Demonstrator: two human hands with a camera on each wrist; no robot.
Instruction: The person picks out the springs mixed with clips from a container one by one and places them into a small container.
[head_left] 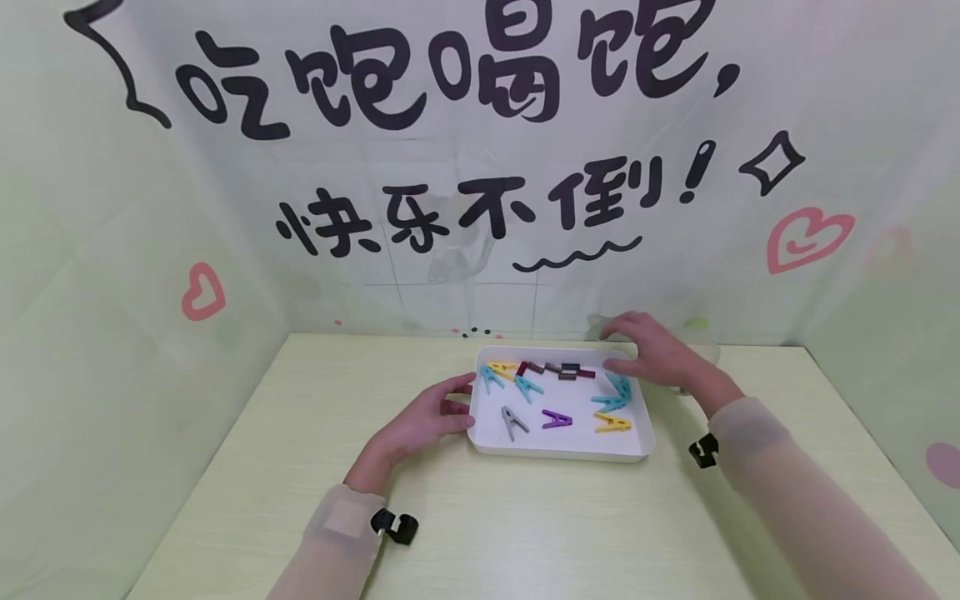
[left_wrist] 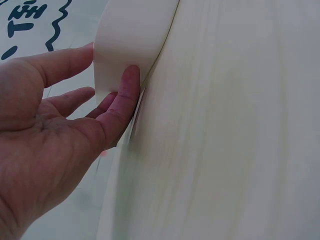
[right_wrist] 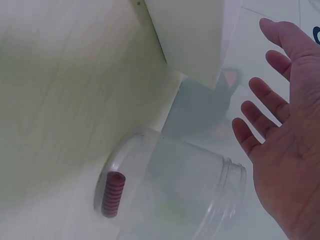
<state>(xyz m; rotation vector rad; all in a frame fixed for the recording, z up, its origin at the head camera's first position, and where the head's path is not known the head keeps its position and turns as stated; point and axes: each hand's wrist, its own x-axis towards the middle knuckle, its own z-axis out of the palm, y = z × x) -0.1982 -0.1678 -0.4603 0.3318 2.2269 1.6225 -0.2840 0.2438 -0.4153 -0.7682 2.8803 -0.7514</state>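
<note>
A white tray (head_left: 558,455) sits on the table towards the back. Inside lie plastic clothespins: a grey one (head_left: 513,422), a purple one (head_left: 557,419), and several teal and yellow ones. Small coil springs (head_left: 568,367), dark, brown and red, lie along its back part. My left hand (head_left: 423,421) touches the tray's left side, fingers and thumb against the outer wall. Over the back right corner hovers my right hand (head_left: 656,354), fingers spread and holding nothing. In the right wrist view, a clear jar (right_wrist: 190,185) with a dark red spring (right_wrist: 113,195) inside stands beside the tray.
A pale wooden table (head_left: 300,467) extends around the tray. Behind it hangs a white sheet (head_left: 465,308) with black lettering and pink hearts; similar sheets enclose both sides. Each forearm wears a small black wrist mount (head_left: 394,527).
</note>
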